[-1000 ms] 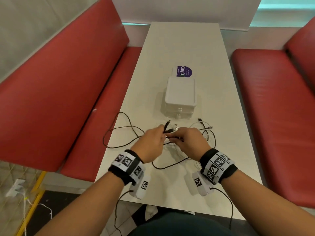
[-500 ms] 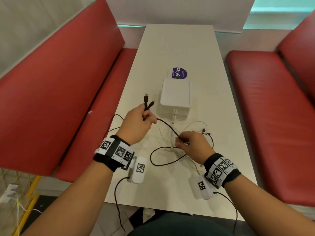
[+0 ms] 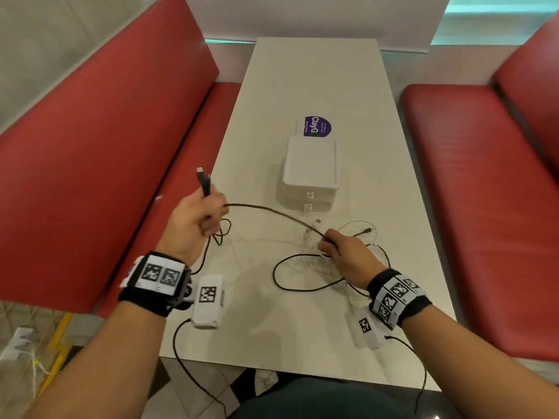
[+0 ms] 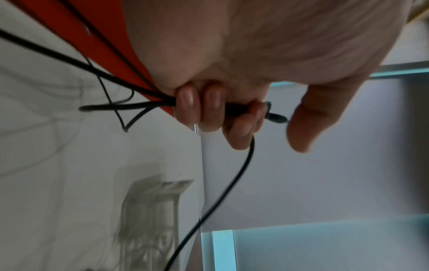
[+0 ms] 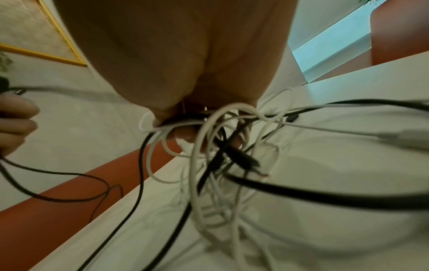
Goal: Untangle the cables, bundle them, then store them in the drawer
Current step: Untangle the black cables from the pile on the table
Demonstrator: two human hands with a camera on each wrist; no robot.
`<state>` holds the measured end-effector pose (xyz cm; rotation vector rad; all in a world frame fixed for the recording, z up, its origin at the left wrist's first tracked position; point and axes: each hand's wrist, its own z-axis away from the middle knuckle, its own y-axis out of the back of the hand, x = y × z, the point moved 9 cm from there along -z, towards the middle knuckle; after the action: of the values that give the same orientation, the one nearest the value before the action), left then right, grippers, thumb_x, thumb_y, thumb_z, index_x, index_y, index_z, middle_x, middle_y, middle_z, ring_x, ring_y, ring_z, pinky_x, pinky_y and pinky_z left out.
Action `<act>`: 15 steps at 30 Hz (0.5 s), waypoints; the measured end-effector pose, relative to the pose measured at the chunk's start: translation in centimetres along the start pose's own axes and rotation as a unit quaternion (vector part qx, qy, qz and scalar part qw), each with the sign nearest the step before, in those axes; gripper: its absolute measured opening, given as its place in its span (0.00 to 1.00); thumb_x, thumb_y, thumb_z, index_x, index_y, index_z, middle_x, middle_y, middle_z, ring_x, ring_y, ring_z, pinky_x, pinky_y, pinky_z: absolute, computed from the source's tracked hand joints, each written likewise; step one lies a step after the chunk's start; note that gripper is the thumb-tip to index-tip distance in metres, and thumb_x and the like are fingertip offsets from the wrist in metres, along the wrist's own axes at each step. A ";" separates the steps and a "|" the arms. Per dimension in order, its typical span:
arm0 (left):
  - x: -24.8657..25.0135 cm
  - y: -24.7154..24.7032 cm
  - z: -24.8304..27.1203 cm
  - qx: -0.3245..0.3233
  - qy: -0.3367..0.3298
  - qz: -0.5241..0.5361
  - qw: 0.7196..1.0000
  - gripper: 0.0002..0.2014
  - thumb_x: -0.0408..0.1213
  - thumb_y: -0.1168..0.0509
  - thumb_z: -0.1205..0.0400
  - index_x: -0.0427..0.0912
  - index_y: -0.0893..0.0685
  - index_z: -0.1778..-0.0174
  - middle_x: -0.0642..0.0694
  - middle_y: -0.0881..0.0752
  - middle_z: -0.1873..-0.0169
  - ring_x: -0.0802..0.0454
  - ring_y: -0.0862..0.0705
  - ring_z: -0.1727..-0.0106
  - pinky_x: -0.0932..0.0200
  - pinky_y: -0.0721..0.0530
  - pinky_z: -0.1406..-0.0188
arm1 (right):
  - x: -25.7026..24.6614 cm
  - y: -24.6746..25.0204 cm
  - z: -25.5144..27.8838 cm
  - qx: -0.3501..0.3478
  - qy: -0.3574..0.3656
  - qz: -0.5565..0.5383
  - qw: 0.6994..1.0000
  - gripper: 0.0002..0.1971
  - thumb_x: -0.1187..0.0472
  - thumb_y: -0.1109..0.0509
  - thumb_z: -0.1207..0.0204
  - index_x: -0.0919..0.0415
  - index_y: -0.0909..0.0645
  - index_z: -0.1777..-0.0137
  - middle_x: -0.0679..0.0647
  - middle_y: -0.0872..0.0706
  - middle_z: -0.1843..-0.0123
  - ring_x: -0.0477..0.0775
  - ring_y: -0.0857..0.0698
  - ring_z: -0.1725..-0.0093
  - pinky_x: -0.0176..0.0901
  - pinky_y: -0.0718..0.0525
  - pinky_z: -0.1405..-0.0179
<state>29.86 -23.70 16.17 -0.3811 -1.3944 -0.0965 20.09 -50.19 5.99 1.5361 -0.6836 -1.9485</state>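
Cables lie in a tangle on the table, near its right edge and toward the end closest to you, black and white strands looped through one another.

Your left hand is raised over the table's left edge, its fingers curled tight around a black cable just below the plug ends, which stand up out of your fist. In the left wrist view the thumb stands apart from the cable. Several black strands hang from the bottom of that fist down to the table.

Your right hand rests low over the tangle. Its fingertips pinch the same black cable where it enters the knot, and the right wrist view shows white loops gathered under those fingers as well. Between your two hands the black cable runs in a shallow arc, clear of the table.

Drawer unit: white, two tiers, on the table's centre line just beyond the tangle, both drawers closed. A purple sticker lies on the table directly behind it.

Red bench seats flank the table on both sides.
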 end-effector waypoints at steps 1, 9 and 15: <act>0.2 1.2 -0.2 0.015 0.004 -0.038 0.999 0.15 0.44 0.27 0.29 0.49 0.29 0.67 0.45 0.40 0.71 0.57 0.40 0.75 0.61 0.44 0.76 | 0.0 0.2 0.1 0.008 0.004 -0.011 1.000 0.11 0.54 0.40 0.11 0.57 0.24 0.54 0.50 0.16 0.63 0.56 0.19 0.61 0.53 0.21 0.58; -0.5 8.6 0.0 0.204 0.071 -0.440 0.871 0.23 0.37 0.23 0.23 0.44 0.33 0.72 0.50 0.29 0.74 0.47 0.29 0.72 0.54 0.33 0.70 | -3.6 1.7 -0.7 0.059 0.076 0.039 0.995 0.06 0.54 0.39 0.11 0.52 0.21 0.47 0.45 0.15 0.61 0.51 0.17 0.59 0.47 0.23 0.59; 2.3 1.5 0.3 0.092 -0.166 -0.567 0.801 0.24 0.18 0.32 0.27 0.39 0.24 0.36 0.48 0.27 0.38 0.50 0.19 0.47 0.53 0.18 0.38 | -7.5 0.2 -0.5 0.064 0.158 0.152 0.973 0.09 0.55 0.34 0.14 0.52 0.14 0.41 0.50 0.13 0.53 0.58 0.16 0.51 0.54 0.18 0.53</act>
<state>30.41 -21.80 18.17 0.6906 -1.7966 -0.9074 22.03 -45.06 11.19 1.6590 -0.8584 -1.4196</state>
